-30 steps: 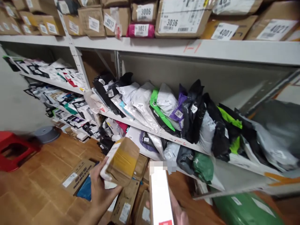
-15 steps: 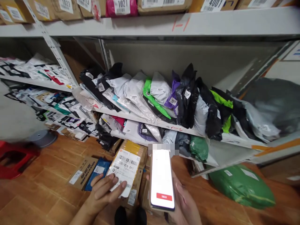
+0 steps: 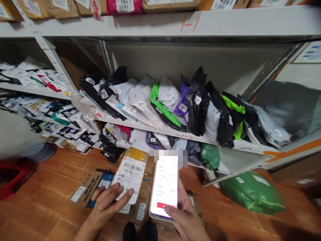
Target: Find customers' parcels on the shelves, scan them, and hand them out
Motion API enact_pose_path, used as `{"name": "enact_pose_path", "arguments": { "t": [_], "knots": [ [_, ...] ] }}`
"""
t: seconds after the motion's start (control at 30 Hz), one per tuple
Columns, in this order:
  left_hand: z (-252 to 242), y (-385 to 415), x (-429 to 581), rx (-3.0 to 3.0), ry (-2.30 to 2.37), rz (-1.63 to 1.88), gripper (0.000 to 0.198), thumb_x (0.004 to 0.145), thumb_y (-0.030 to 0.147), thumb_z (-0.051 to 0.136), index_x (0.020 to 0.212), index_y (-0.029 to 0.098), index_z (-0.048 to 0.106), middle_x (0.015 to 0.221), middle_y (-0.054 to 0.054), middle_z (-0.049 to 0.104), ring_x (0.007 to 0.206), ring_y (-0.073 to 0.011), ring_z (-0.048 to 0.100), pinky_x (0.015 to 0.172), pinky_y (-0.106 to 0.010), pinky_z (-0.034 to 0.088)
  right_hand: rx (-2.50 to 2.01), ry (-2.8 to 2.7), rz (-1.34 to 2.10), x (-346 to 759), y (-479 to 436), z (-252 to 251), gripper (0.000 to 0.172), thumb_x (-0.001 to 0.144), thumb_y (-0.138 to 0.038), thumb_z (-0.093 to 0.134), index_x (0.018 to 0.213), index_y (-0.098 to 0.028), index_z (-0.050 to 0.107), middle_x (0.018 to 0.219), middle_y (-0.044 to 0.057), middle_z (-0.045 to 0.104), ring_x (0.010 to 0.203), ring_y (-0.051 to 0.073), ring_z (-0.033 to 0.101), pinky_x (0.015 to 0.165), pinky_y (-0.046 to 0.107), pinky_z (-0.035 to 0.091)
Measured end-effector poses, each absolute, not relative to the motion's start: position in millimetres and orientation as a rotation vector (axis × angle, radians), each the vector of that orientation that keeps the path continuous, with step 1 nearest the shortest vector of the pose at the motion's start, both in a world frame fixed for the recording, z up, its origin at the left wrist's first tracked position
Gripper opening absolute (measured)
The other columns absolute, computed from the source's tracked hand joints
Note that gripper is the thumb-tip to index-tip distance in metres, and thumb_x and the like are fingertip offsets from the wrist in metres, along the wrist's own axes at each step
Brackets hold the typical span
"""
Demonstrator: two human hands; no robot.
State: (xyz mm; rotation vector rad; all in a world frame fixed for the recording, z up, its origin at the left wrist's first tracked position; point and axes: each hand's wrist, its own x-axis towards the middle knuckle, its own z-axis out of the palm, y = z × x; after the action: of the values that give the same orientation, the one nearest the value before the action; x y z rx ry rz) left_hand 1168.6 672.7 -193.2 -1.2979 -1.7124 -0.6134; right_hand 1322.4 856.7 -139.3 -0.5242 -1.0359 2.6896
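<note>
And there was the left hand [image 3: 109, 197], palm down at the near side, its fingers spread loosely across the lower end of the white shipping label [image 3: 131, 175] on a cardboard parcel [image 3: 137, 154]! That parcel sat in the near middle of the scene, just left of the smartphone [image 3: 163, 187], with yellow tape across its far end. Over on the right, the right hand [image 3: 189, 214] had the smartphone firmly in its grasp, fingers wrapped behind it and the thumb laid right on the red button [image 3: 162, 205] low on the lit screen (a pixelated patch hid the top of it). Left of the parcel, a blue package [image 3: 104, 182] lay on the floor beside a brown carton [image 3: 84, 189], while farther left stood a red stool [image 3: 11, 177] in part view. Beyond the hands, what a line-up on the middle shelf [image 3: 208, 138]: white, grey and black mailer bags leaning together, a bright green bag [image 3: 165, 112] among them and a purple bag [image 3: 185, 90] farther right! Above, on the upper shelf [image 3: 150, 25], lay a magenta package [image 3: 124, 7] between cardboard boxes, and away to the right a big green sack [image 3: 252, 194] bulged on the floor.
</note>
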Motion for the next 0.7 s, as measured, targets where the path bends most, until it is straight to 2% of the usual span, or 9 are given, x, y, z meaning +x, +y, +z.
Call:
{"name": "enact_pose_path", "arguments": {
  "t": [0.17, 0.37, 0.63, 0.7],
  "knots": [
    [-189, 669, 1164, -1.361, -1.744, -0.586, 0.045, 0.081, -0.002, 0.053, 0.105, 0.034, 0.065, 0.083, 0.000, 0.057, 0.081, -0.0120, 0.057, 0.073, -0.023, 0.039, -0.449, -1.175, 2.676, 1318, 855, -139, 0.098, 0.062, -0.018, 0.076, 0.138, -0.025, 0.015, 0.111, 0.010, 0.068, 0.103, 0.028, 0.063, 0.084, 0.040, 0.050],
    [-175, 676, 1164, -1.378, -1.666, -0.521, 0.030, 0.083, -0.001, 0.053, 0.078, 0.025, 0.067, 0.069, 0.002, 0.062, 0.073, -0.0125, 0.055, 0.062, -0.026, 0.034, -0.369, -1.200, 2.657, 1318, 857, -150, 0.097, 0.064, -0.020, 0.075, 0.139, -0.027, 0.013, 0.113, 0.009, 0.066, 0.102, 0.027, 0.063, 0.085, 0.042, 0.049],
    [-172, 683, 1169, -1.352, -1.691, -0.577, 0.033, 0.082, -0.002, 0.053, 0.081, 0.028, 0.067, 0.072, 0.003, 0.061, 0.076, -0.0124, 0.053, 0.067, -0.026, 0.033, -0.358, -1.245, 2.650, 1318, 859, -150, 0.089, 0.067, -0.019, 0.073, 0.137, -0.027, 0.020, 0.116, 0.010, 0.065, 0.104, 0.026, 0.062, 0.091, 0.043, 0.046],
    [-172, 683, 1170, -1.352, -1.677, -0.582, 0.031, 0.083, 0.000, 0.053, 0.082, 0.028, 0.066, 0.075, 0.002, 0.059, 0.078, -0.0119, 0.053, 0.069, -0.026, 0.033, -0.382, -1.218, 2.648, 1318, 858, -150, 0.092, 0.065, -0.020, 0.075, 0.138, -0.028, 0.019, 0.118, 0.009, 0.064, 0.107, 0.026, 0.060, 0.093, 0.042, 0.045]
  ]
}}
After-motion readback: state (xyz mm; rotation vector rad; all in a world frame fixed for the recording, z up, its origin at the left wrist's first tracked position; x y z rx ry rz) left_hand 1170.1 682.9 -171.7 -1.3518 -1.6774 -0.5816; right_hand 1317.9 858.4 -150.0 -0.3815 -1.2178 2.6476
